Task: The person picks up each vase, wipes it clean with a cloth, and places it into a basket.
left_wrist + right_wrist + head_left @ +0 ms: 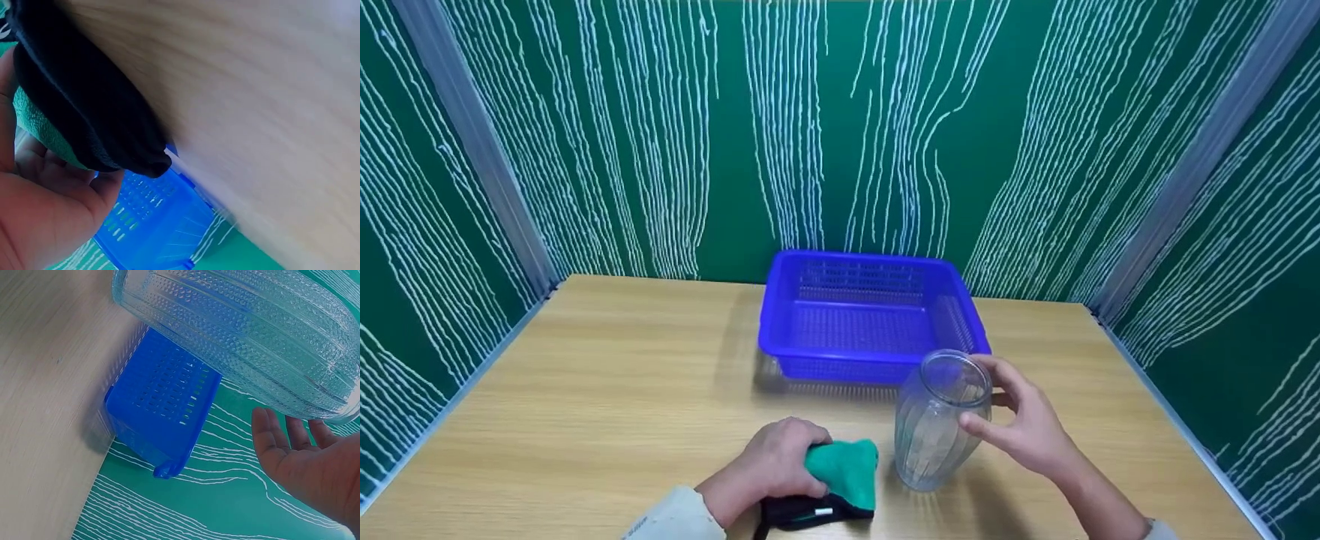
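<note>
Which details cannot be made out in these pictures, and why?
Head view: part of the green-black cloth, covered by the left hand.
Head view: any print on its white label, too small.
Left wrist view: cloth's black end, cut by top edge.
Right wrist view: part of the glass jar, cut by top and right edges.

The basket [877, 355] is positioned on the bench [622, 375], at mid-width toward the rear edge, with the back panel [727, 165] behind it and the left panel [405, 247] and right panel [1252, 300] along the two sides of the bench. The cloth [847, 472] is located at the front of the bench, forward of the basket, with the left hand [787, 457] at its left side. The jar [934, 446] is located just right of the cloth and before the basket's right front corner, with the right hand [1027, 427] at its right side, fingers beside the mouth.
</note>
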A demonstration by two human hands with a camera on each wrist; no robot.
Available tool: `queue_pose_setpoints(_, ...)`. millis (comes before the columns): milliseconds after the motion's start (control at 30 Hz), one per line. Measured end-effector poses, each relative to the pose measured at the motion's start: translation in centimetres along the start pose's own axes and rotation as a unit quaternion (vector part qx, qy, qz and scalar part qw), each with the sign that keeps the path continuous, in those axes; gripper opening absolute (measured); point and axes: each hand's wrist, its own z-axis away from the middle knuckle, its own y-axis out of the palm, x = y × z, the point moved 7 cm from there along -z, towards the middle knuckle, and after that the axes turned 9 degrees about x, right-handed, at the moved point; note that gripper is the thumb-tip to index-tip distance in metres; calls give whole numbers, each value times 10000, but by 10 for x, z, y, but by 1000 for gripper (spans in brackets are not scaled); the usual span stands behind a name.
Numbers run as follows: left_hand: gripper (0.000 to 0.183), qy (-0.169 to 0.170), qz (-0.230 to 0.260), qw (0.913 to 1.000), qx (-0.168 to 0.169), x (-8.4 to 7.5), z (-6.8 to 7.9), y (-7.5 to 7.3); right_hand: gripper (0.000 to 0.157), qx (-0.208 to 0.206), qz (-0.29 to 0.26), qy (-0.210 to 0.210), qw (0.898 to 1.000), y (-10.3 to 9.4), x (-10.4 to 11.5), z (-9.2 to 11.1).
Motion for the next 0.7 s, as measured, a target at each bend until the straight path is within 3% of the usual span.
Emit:
queue_pose_setpoints(167, 30, 91, 369, 9993, 70, 3, 1, -1, 59, 41, -266, 24, 9996, 0, 2, 2)
queue_pose_setpoints(400, 30, 68, 1165, 9928, -278, 11, 5, -16, 57, 129, -380, 219, 9990, 0, 3, 1)
queue_pose_setpoints(533, 31, 122, 1675, 9832, -713, 13, 5, -28, 58, 155, -338, 272, 9989, -1, 3, 0)
queue_pose_setpoints(700, 32, 423, 2338, 9645, -1154, 7, 3, -40, 58, 194, -273, 274, 9991, 0, 2, 0)
